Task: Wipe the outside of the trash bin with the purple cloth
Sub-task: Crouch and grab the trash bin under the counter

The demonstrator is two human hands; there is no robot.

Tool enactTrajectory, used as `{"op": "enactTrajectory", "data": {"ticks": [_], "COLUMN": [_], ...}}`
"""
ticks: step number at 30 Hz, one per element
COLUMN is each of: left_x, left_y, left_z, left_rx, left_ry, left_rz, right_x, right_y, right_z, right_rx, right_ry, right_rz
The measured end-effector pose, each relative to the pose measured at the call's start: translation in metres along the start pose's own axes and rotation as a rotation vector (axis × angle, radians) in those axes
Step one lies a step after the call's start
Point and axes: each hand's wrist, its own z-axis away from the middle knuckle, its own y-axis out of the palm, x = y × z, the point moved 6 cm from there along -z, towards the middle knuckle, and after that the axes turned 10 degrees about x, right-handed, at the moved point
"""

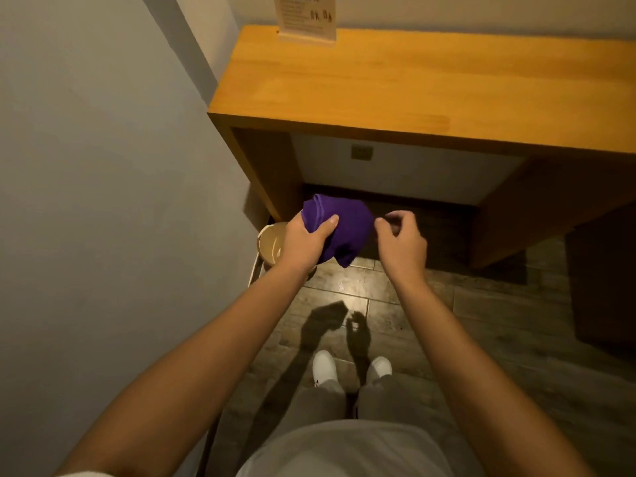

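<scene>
My left hand [306, 241] grips the purple cloth [347, 225], which hangs bunched in the air in front of me. My right hand [401, 241] hovers just right of the cloth with its fingers curled and apart; whether a fingertip touches the cloth's edge I cannot tell. A small round beige trash bin [270, 244] stands on the floor by the left wall, below my left hand, which hides most of it. Only its open rim and part of the inside show.
A wooden desk [395, 84] stands against the far wall, with a paper sign in a wooden holder [306, 18] on top and a dark opening underneath. A grey wall [103, 201] closes the left side. My white shoes [351, 368] stand on the wood-plank floor.
</scene>
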Motion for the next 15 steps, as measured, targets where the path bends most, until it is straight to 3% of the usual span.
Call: {"op": "enactTrajectory", "data": {"ticks": [3,5,7,10,13,15], "left_x": [0.012,0.025,0.038,0.063,0.09,0.116], "left_y": [0.017,0.036,0.053,0.068,0.067,0.051], "left_z": [-0.006,-0.007,-0.005,-0.009,-0.02,-0.034], "left_rx": [-0.04,-0.004,0.044,0.163,0.305,0.257], "left_ry": [0.059,0.084,0.116,0.131,0.086,0.023], "left_rz": [-0.181,-0.289,-0.467,-0.735,-0.678,-0.554], "right_x": [-0.032,-0.045,-0.051,-0.07,-0.107,-0.137], "right_y": [0.043,0.066,0.076,0.078,0.086,0.095], "right_z": [-0.007,-0.016,-0.031,-0.056,-0.084,-0.104], "right_rx": [0.392,0.51,0.487,0.394,0.343,0.32], "right_ry": [0.411,0.529,0.567,0.539,0.474,0.441], "right_rz": [-0.402,-0.677,-0.856,-0.843,-0.674,-0.632]}}
